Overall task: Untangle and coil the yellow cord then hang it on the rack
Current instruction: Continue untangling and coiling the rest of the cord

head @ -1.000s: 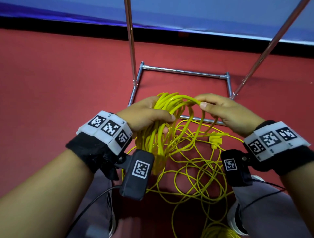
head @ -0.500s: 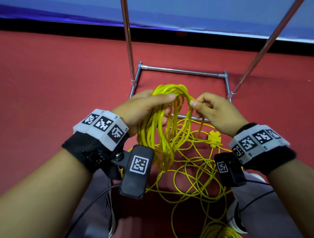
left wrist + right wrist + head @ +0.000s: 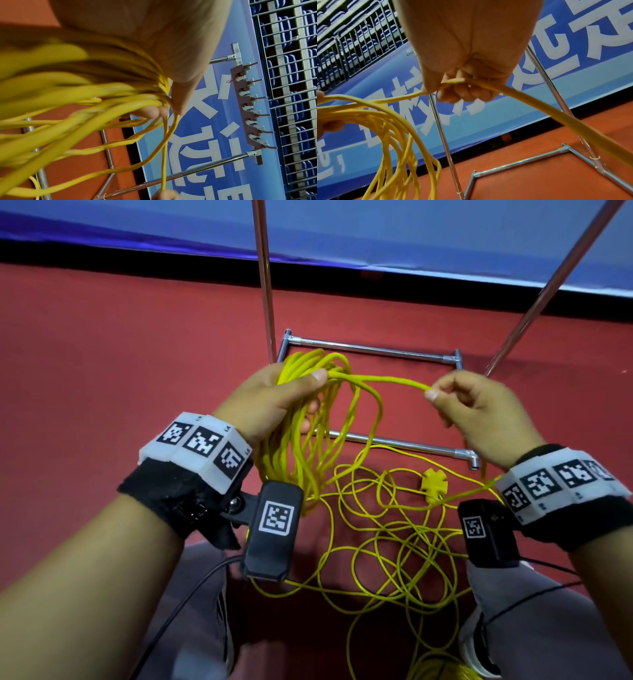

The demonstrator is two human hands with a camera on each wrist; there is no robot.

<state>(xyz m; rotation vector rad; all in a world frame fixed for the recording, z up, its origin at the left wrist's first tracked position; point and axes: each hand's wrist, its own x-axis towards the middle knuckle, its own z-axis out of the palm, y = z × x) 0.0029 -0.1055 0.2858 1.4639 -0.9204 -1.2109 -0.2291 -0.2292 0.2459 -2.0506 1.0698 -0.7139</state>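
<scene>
My left hand (image 3: 291, 395) grips a bundle of several loops of the yellow cord (image 3: 308, 440), which hang down from it (image 3: 120, 94). A single strand runs from that bundle to my right hand (image 3: 455, 398), which pinches it between thumb and fingers (image 3: 453, 83). The rest of the cord lies in a loose tangle (image 3: 394, 542) on the red floor between my feet, with a yellow connector (image 3: 434, 482) in it. The metal rack's base frame (image 3: 370, 349) stands on the floor just beyond my hands. Its hook bar (image 3: 248, 105) shows in the left wrist view.
Two rack poles (image 3: 263, 275) (image 3: 548, 285) rise from the base. A blue banner wall (image 3: 556, 67) runs behind the rack, with railings and seats (image 3: 291, 81) above it. My shoes (image 3: 476, 642) and grey trouser legs flank the tangle. Black camera cables (image 3: 178, 611) trail from my wrists.
My right hand has moved right, away from the bundle, drawing a single strand out taut between the hands. The left hand has kept hold of the loops and risen slightly.
</scene>
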